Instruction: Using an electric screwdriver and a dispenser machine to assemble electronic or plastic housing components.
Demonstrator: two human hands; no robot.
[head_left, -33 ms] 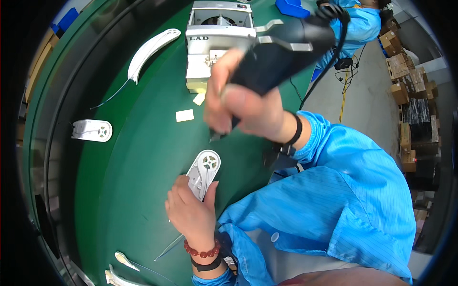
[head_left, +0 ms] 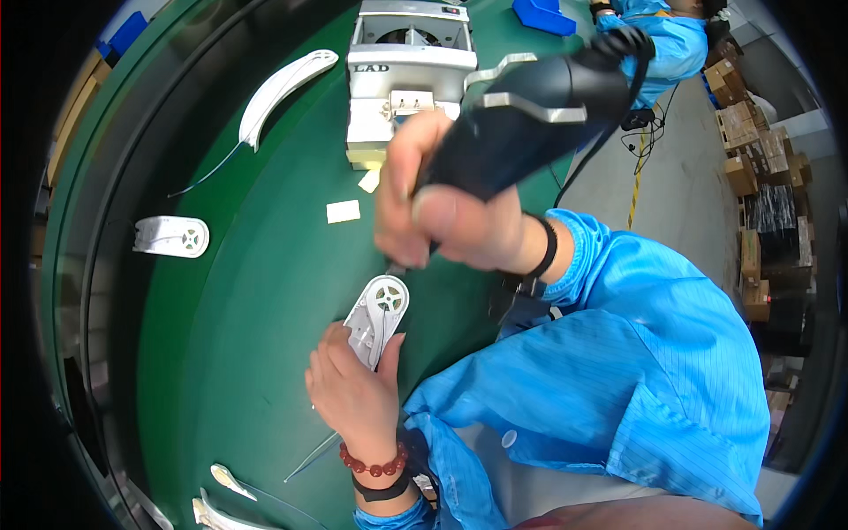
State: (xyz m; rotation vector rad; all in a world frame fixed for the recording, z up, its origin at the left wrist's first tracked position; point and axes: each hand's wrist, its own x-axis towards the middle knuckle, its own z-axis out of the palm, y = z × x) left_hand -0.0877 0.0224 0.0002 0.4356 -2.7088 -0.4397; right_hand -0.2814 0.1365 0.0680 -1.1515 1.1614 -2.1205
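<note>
A broad green bench (head_left: 265,291) carries the work, and toward 12 o'clock on it stands a boxy grey-and-white metal machine (head_left: 411,66). At 1 o'clock a black, thick-barrelled handheld tool (head_left: 534,84) slants down, the fingers of the right hand (head_left: 468,216) wrapped round its lower part. The left hand (head_left: 353,384), near 7 o'clock, has its fingers partly curled, gripping a white, round-ended plastic housing (head_left: 364,329) between 7 and 8 o'clock. The tool's narrow tip sits by the housing's round end; whether they touch, I cannot tell. To do this well, bring the tip in squarely, brace the housing firmly, and keep the left thumb and the thin grey wire (head_left: 382,334) clear of it
</note>
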